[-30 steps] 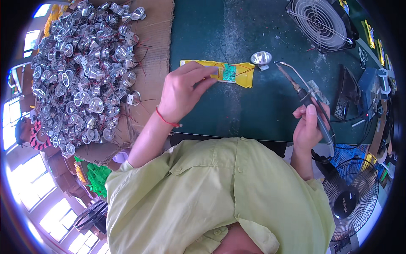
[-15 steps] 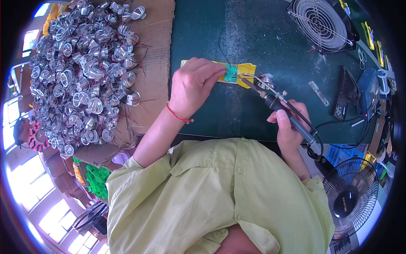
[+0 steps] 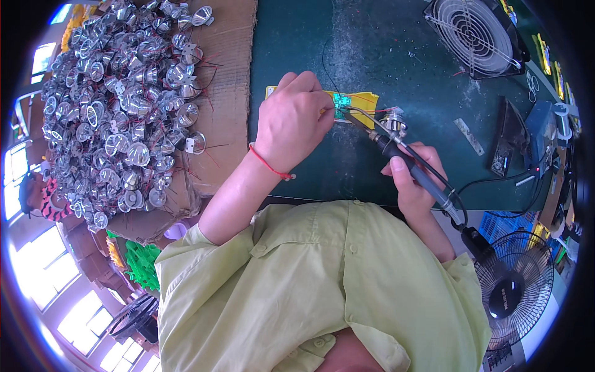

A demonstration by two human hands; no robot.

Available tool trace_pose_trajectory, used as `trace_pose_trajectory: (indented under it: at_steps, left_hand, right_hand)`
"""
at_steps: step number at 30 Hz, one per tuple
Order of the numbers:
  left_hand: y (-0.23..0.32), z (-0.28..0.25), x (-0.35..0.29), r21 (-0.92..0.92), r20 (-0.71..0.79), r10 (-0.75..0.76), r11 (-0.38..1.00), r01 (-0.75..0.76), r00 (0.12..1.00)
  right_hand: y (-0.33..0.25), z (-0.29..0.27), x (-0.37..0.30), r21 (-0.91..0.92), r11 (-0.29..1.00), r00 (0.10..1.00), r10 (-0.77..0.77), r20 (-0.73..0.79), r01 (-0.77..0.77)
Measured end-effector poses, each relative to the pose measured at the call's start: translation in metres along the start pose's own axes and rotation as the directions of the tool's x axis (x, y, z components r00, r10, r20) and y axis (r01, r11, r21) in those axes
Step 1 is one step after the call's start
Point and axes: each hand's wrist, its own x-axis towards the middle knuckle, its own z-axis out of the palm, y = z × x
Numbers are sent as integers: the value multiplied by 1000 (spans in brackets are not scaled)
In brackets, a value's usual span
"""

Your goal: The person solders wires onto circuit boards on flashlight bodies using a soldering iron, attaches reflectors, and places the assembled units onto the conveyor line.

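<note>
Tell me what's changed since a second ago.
The right hand brought the soldering iron leftward, its tip now at the green circuit board. The single reflector came nearer; the left hand edged right. The iron stays held, the reflector pile unmoved.

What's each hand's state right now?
Left hand: closed beside the circuit board; can't tell if holding anything.
Right hand: closed, holding the soldering iron.

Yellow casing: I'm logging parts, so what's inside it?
A green circuit board shows inside the yellow casing. The left hand covers much of its left part and the soldering iron crosses its right; anything beneath them is hidden.
</note>
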Motion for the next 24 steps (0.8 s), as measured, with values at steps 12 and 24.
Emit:
trace_pose_trajectory:
  at_steps: [12, 24]
  left_hand:
    - [0, 3, 0, -30, -22, -34, 999, 33, 999]
    - [-1, -1, -1, 9, -4, -33, 999, 33, 999]
  right_hand:
    - [0, -3, -3, 9, 999, 998, 50, -40, -50]
    - [-4, -16, -9, 73, 997, 996, 24, -88, -17]
